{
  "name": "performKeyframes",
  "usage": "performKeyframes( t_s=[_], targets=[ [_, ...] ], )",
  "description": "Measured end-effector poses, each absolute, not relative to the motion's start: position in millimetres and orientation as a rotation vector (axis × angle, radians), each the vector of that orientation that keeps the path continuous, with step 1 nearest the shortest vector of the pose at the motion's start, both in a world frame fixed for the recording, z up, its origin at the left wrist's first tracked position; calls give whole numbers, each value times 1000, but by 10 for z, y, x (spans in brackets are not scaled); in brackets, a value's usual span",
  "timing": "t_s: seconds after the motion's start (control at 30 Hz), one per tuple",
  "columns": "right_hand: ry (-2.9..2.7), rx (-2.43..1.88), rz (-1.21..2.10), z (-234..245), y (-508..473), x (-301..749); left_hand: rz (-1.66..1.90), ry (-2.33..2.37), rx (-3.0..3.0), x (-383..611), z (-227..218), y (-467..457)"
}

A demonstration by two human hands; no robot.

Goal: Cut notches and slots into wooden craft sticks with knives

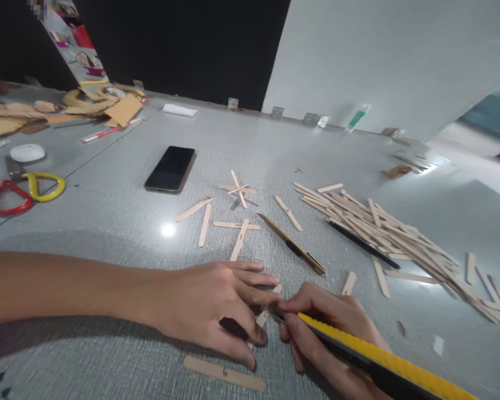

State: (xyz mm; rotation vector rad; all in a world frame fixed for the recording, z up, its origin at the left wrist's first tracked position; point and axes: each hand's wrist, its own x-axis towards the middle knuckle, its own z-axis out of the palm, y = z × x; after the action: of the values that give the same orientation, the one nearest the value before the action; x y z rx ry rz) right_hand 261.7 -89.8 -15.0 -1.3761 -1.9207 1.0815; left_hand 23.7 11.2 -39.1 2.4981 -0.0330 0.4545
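Observation:
My left hand (216, 305) lies low over the table, its spread fingertips pinning down a wooden craft stick (263, 316) that has a small cut mark in it. In my right hand (316, 316) is a yellow and black utility knife (358, 347), held like a pen with its tip against that stick; the fingers partly hide the blade. Just below my left hand rests a notched craft stick (225, 373). Another stick (348, 283) shows behind my right hand. A thin gold craft knife (294, 244) lies beyond both hands.
A craft-stick pile (375, 222) with a black pen-like tool (362, 243) lies right. Slotted sticks form a small star (238, 189) near a phone (170, 169). Red and yellow scissors (25, 189), a white case (27, 153) and cardboard scraps (125, 110) occupy the left.

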Motion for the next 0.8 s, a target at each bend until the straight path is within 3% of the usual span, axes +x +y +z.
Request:
performKeyframes(
  t_s=[0.8],
  targets=[
    [-1961,-1363,1049,-186,-917,2623,314,-21,2360,236,-266,191]
  ],
)
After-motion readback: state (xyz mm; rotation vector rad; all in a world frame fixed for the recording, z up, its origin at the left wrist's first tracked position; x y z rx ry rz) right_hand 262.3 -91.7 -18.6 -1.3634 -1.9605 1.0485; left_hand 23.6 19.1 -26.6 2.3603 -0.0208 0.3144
